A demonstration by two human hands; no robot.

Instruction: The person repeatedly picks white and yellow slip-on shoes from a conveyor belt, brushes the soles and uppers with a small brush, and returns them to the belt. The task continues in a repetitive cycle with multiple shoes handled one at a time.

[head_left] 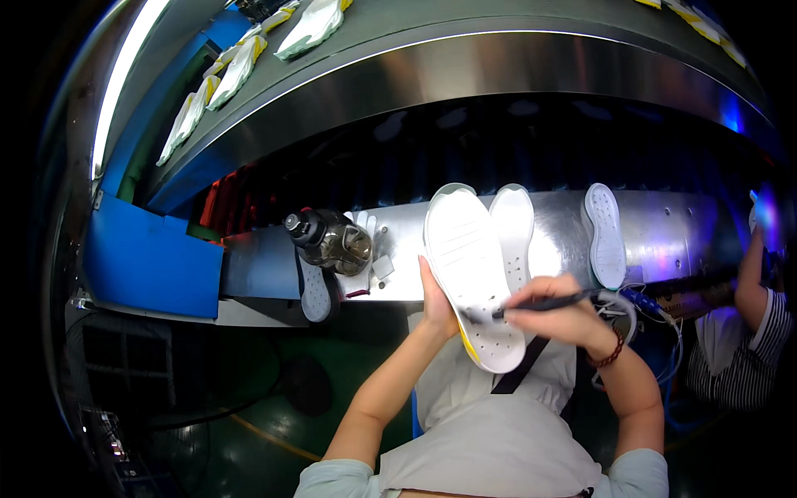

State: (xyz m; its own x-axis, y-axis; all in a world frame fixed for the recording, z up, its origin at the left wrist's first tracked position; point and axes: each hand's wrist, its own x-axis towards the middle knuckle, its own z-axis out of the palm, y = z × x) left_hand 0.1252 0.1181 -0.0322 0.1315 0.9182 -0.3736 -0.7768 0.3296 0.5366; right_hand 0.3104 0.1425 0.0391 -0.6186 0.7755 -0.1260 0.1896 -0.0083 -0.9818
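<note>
My left hand (437,305) grips a white shoe sole (463,245) by its left edge, with the fingers partly hidden beneath it. The sole is tilted above my lap, its far end over the metal bench, and a yellow strip marks its lower left side. In my right hand (558,314) is a slim black pen-shaped tool (530,307), its blurred tip at the sole's lower, perforated part. A second white sole (513,220) lies just behind the held one. Farther right, another perforated sole (607,236) rests on the bench.
On the metal bench (402,241), a dark-capped bottle (349,249) stands near a dark-edged sole (315,295), a white glove (362,280) and a small pale block (383,267). Behind runs a conveyor (465,18) carrying wrapped pieces. Cables (633,319) hang at right, near another person's arm (751,278).
</note>
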